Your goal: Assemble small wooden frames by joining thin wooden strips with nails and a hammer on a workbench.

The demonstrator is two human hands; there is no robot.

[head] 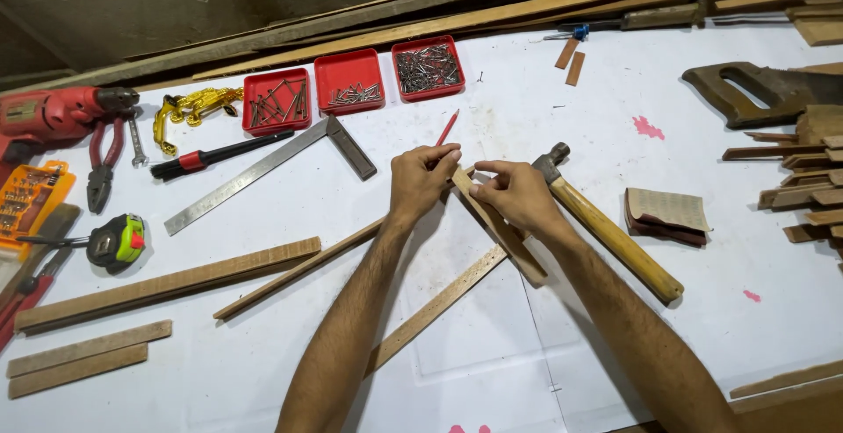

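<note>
A short wooden strip (pixel 496 222) is grasped at its upper end in the grip of both hands, above the white desk (pixel 615 99). A red pencil (pixel 448 127) is clenched in the left hand (pixel 420 183); the strip's edge is pinched by the right hand (pixel 518 194). A hammer (pixel 606 227) lies just beside the right hand. Three red trays (pixel 349 82) of nails are set in a row beyond. An orange package (pixel 26 200) of bits is placed at the left edge.

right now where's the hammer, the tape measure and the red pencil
hammer (pixel 615 238): head view, middle of its wooden handle
tape measure (pixel 118 241): head view, centre of its black and green case
red pencil (pixel 448 127): head view, the shaft above the left hand (pixel 420 183)
</note>
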